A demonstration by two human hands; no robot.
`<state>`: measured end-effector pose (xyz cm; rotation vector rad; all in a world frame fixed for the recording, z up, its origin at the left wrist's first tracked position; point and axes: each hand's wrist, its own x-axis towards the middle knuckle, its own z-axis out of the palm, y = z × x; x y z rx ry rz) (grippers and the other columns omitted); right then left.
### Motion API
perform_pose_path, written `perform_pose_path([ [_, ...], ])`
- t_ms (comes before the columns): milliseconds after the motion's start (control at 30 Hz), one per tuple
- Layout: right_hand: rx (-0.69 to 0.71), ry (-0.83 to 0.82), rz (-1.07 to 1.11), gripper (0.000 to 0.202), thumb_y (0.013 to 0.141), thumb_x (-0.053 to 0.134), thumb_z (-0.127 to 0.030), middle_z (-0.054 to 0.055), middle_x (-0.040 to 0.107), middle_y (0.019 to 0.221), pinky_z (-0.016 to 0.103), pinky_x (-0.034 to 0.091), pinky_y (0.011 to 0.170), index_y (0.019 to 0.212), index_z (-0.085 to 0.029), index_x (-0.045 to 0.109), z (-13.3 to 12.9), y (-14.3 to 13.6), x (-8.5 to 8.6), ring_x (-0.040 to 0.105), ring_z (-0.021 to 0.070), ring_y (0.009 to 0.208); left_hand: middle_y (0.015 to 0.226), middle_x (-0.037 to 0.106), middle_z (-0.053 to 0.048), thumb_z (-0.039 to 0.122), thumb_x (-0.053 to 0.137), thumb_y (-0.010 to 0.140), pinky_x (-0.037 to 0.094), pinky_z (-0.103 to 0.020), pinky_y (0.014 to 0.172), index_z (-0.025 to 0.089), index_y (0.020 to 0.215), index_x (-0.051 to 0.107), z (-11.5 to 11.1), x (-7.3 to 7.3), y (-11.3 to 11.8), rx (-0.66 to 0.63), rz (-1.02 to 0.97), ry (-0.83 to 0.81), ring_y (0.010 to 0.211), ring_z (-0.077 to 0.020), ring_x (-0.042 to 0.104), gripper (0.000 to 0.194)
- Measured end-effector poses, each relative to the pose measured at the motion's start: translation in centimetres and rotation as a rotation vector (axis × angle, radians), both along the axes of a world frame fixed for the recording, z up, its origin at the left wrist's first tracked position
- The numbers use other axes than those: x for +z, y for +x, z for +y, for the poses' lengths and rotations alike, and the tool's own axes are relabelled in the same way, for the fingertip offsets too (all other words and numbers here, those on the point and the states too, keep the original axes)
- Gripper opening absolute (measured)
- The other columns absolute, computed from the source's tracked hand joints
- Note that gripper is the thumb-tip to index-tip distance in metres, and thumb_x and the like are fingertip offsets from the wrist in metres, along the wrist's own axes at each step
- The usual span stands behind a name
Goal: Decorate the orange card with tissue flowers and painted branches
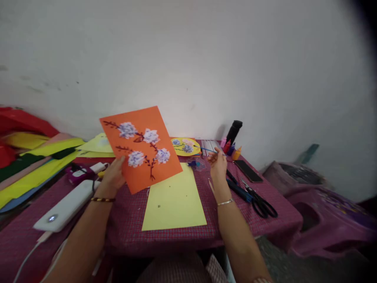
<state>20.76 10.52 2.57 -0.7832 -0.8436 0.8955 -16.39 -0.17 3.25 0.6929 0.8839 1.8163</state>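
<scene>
My left hand [115, 175] is closed on the left edge of an orange sheet of paper [160, 127], tilted above the table. Brown branches with white and violet flowers are painted on it. In my right hand [218, 169] is a thin paintbrush [207, 149] with a blue handle, its dark tip pointing left. That tip appears over a yellow oval card [178, 149] with painted flowers; contact cannot be made out. Below the orange sheet lies a pale yellow paper [176, 208] with a few small specks. Blue paint [193, 163] sits on a clear palette between the hands.
Paint bottles [232, 149] and a black bottle [235, 131] stand at the back right. Black-handled scissors [263, 204], a blue cutter [240, 190] and a phone [248, 171] lie to the right. A white power bank [67, 206] and coloured papers [35, 157] occupy the left.
</scene>
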Motion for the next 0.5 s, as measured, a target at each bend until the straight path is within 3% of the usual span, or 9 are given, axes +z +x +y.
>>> perform_pose_path([
  [200,0.014,-0.065,-0.068,0.038,0.083,0.060,-0.056,-0.001,0.071,0.078,0.026,0.047,0.055,0.099,-0.022,0.065,-0.2,-0.1,-2.8,0.056,0.0106,0.052,0.105,0.078,-0.007,0.028,0.066,0.084,0.060,-0.043,0.096,0.020,0.099,0.067,0.3,-1.2,0.6,0.088,0.056,-0.059,0.108,-0.0285,0.071,0.017],
  [500,0.031,-0.134,-0.131,0.022,0.086,0.058,-0.047,0.000,0.068,0.072,0.029,0.044,0.054,0.086,-0.025,0.060,-0.1,-0.1,-3.1,0.052,0.0136,0.051,0.116,0.076,-0.006,0.040,0.062,0.089,0.061,-0.042,0.094,0.024,0.108,0.065,0.4,-1.4,0.9,0.083,0.154,-0.040,0.113,-0.0272,0.069,0.025],
])
